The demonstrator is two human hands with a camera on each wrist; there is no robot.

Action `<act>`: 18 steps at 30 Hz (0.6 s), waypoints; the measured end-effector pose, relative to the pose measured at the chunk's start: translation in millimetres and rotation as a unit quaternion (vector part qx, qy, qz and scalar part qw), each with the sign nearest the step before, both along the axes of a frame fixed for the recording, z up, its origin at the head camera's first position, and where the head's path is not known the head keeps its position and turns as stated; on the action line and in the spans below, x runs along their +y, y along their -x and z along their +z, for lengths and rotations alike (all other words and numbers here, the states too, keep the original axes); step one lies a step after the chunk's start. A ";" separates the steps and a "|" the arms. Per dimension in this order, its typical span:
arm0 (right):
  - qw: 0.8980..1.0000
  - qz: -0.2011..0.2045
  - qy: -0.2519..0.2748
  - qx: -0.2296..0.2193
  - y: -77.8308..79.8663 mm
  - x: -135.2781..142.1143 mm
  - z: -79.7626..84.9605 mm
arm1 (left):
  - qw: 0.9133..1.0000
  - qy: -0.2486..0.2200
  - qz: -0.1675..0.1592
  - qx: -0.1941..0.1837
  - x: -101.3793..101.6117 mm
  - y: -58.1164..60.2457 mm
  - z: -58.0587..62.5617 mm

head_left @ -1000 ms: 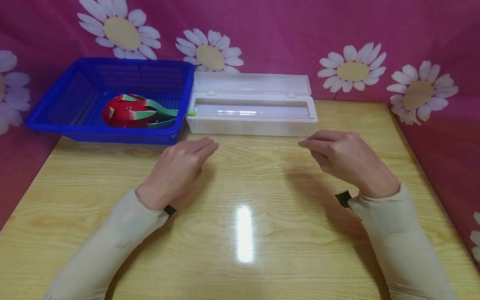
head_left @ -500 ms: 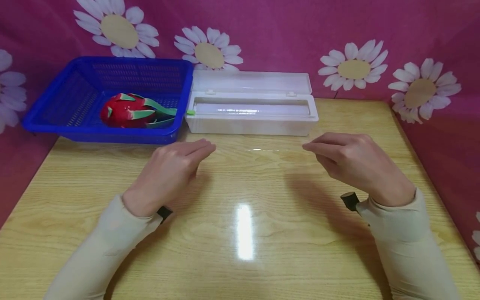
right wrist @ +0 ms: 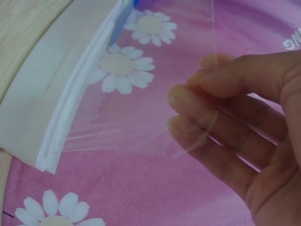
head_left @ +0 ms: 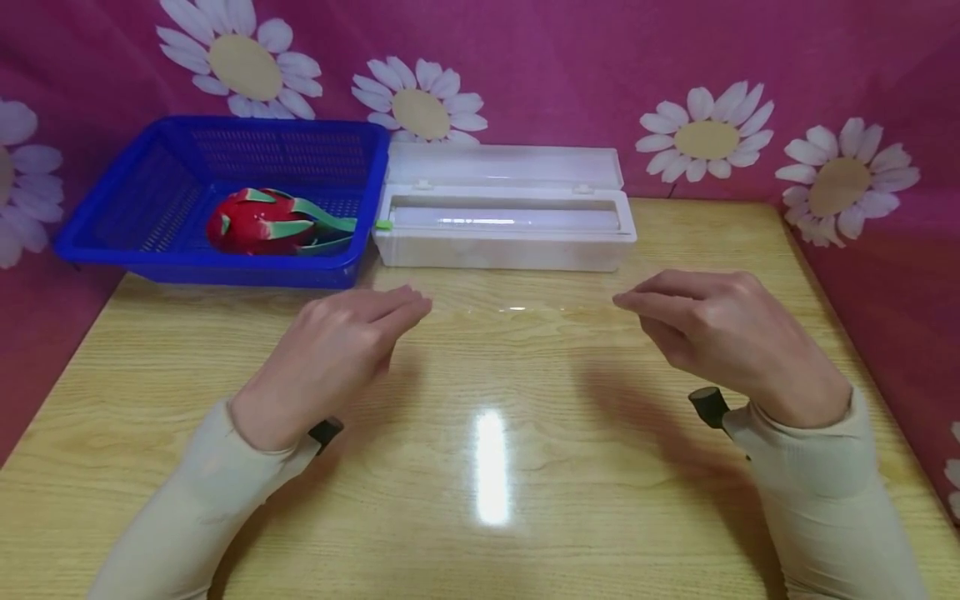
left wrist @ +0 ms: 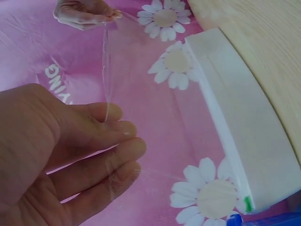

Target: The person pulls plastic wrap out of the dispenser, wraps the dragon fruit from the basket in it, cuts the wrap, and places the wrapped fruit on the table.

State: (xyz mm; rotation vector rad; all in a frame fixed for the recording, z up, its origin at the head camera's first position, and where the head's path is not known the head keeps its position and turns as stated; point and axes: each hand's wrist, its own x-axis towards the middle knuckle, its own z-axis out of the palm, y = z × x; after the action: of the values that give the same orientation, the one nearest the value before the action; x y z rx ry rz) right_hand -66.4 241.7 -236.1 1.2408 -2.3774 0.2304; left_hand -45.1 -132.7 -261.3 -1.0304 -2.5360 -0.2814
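Note:
A clear sheet of cling film (head_left: 517, 309) stretches between both hands, its front edge a thin glinting line in the head view. My left hand (head_left: 330, 358) pinches one corner between thumb and index finger, the other fingers loosely extended under the sheet. The opposite corner is pinched by my right hand (head_left: 727, 342). Behind them stands a white cling film box (head_left: 502, 254) with its lid up and a roll (head_left: 487, 219) inside. In the right wrist view the film (right wrist: 141, 136) runs from the box's front edge to the fingers, with creases along its side.
Left of the box stands a blue plastic basket (head_left: 202, 268) holding a red dragon fruit (head_left: 255, 223) with green tips. A small green slider (head_left: 384, 225) sits at the box's left end. Pink flowered cloth (head_left: 555, 67) hangs behind the wooden table (head_left: 585, 517).
Both hands have drawn back slightly toward the body and a little farther apart, pulling the film's edge away from the box. The basket and box have stayed in place.

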 end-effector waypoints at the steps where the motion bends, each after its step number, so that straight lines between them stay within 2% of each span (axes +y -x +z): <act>1: 1.000 0.002 0.001 0.004 -0.8 0.1 0.7 | 1.000 0.003 -0.001 0.001 0.0 -1.1 0.8; 10: 0.999 0.022 0.000 0.031 -7.1 1.5 6.3 | 0.999 0.005 -0.021 0.032 -1.1 -10.1 7.3; 18: 0.998 0.041 0.016 0.046 -10.9 3.4 9.3 | 0.999 0.005 -0.023 0.034 -1.0 -17.2 14.4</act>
State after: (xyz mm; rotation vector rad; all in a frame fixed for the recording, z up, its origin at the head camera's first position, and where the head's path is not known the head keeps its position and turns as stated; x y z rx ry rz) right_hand -55.5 245.0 -226.8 1.3075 -2.2399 0.2312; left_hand -27.9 -133.8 -246.9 -1.0860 -2.4583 -0.2419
